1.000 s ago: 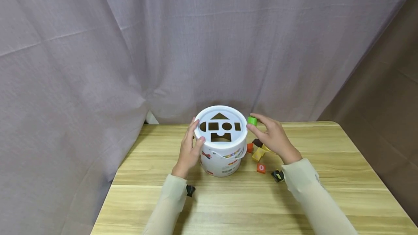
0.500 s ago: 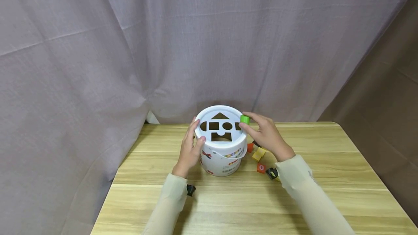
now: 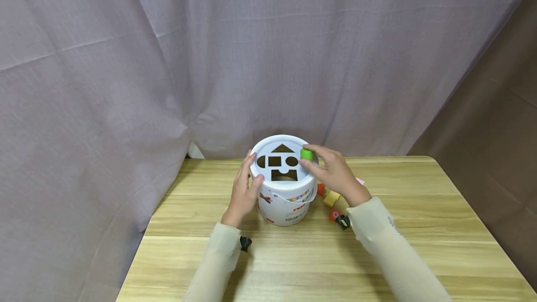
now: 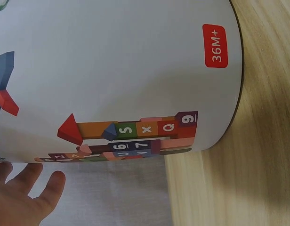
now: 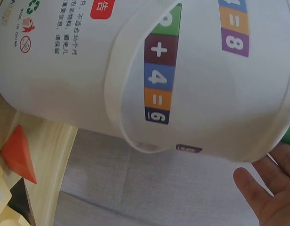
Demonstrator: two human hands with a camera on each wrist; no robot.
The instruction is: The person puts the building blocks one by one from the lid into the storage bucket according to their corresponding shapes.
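Hiding part of the loose blocks, the right hand (image 3: 333, 176) pinches one green block (image 3: 306, 154) over the right edge of the lid (image 3: 268, 149) of the single white bucket (image 3: 285, 211). Only three blocks show clearly: an orange one (image 3: 320, 189), a yellow one (image 3: 331, 198) and a red one (image 3: 333, 214). The left hand (image 3: 242, 190) rests with relaxed fingers against the bucket's left side. Both wrist views are cropped close on the bucket wall.

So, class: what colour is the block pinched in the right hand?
Green block, held over the bucket lid; clearest in the head view.
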